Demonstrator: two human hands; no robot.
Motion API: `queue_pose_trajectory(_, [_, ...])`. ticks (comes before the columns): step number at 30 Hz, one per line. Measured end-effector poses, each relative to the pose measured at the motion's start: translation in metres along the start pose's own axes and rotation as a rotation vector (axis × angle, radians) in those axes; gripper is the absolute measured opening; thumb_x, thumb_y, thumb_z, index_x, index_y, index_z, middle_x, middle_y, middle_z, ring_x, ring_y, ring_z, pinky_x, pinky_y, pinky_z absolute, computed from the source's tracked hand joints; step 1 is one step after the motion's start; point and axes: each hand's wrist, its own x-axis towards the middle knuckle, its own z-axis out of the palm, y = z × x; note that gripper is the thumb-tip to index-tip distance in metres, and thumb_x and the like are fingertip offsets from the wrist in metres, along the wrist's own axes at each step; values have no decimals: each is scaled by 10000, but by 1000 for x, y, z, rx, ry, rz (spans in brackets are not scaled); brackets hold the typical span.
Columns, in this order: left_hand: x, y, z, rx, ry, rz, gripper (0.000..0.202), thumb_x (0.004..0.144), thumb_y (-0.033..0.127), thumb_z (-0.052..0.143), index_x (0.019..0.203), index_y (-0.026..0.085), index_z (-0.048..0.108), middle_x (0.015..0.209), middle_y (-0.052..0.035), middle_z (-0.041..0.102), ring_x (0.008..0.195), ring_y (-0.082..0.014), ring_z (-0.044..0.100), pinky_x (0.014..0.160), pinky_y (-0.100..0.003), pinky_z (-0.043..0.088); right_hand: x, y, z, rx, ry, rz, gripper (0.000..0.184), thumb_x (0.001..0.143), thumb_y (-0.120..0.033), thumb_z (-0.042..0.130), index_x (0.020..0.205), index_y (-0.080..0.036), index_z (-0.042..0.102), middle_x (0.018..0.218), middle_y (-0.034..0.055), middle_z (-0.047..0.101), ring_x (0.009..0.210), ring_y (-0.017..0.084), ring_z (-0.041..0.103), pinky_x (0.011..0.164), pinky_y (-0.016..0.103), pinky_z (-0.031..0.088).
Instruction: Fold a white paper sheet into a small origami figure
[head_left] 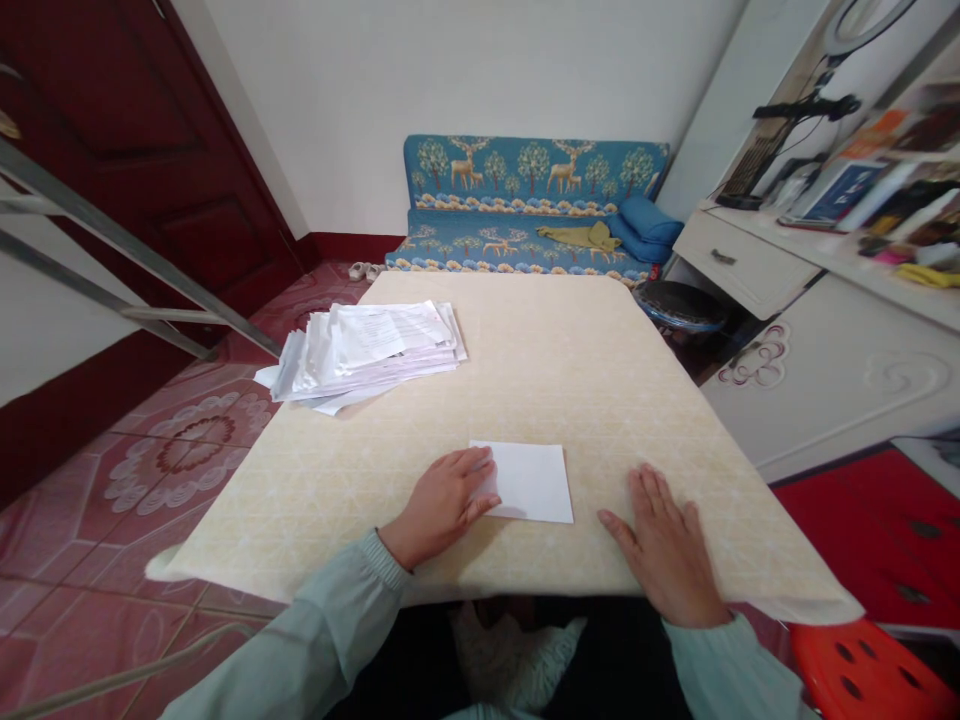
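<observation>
A small white rectangle of paper (532,482), perhaps folded, lies flat on the cream patterned tablecloth (555,350) near the front edge. My left hand (448,497) rests over its left end, fingers stretched out and thumb apart, pressing lightly or just touching; I cannot tell which. To the right of the paper, my right hand (664,535) lies palm down on the cloth with its fingers extended and thumb spread. It holds nothing and is apart from the paper.
An untidy stack of printed papers (375,350) sits at the table's left side, partly past the edge. Behind the table is a blue sofa (517,225). A white dresser (840,340) stands to the right, and a red stool (870,670) at the lower right.
</observation>
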Motion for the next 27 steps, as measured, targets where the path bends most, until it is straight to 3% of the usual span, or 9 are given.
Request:
queue_pose_trajectory(2, [19,-2,-5,-23,-19,-79,293,918,387,475,1040,211,674,1189,-70,608,1093,-217,548,948,-362,448,-3,5,-3,65,27,25,677,920,-564,243,1340,-75,448,1479,179,341,1386,306,260,1070,591,217])
queue_pose_trajectory(4, [39,-4,-9,-14,-48,-135,180,849,344,599,885,192,689,1065,-64,628,1016,-210,564,896,-335,465,-9,-1,-2,160,73,24,602,924,-554,270,1244,-124,544,1441,157,412,1363,286,316,1066,557,256])
queue_pose_trajectory(9, [71,-4,-12,40,-107,-222,392,662,340,779,993,179,644,994,-92,623,978,-268,564,811,-364,472,-22,-18,6,249,177,-75,473,921,-491,360,1185,-160,571,1410,143,457,1331,281,368,1053,549,270])
queue_pose_trajectory(13, [84,-8,-14,32,-194,-267,399,594,375,810,914,184,665,925,-89,653,921,-275,596,775,-353,462,-24,-18,8,228,185,-92,438,916,-447,380,1203,-163,551,1420,141,443,1334,290,357,1046,555,269])
queue_pose_trajectory(20, [89,-15,-17,-143,-249,-338,235,526,328,811,695,205,704,697,-21,667,737,-209,623,648,-268,426,-22,-23,6,189,153,-60,418,919,-418,365,1234,-196,527,1435,118,428,1351,280,330,1051,565,252])
queue_pose_trajectory(23, [83,-19,-17,-261,-200,-399,141,618,312,738,671,185,708,627,-13,650,668,-174,605,599,-247,409,-22,-22,7,196,154,-57,416,914,-412,378,1239,-195,522,1436,121,426,1352,287,327,1052,576,248])
queue_pose_trajectory(27, [66,-19,-11,-456,-98,-533,204,770,272,573,757,110,696,628,-40,645,624,-159,601,542,-235,422,-22,-33,3,272,216,-73,388,889,-377,434,1202,-173,540,1403,137,460,1321,287,376,1065,561,262])
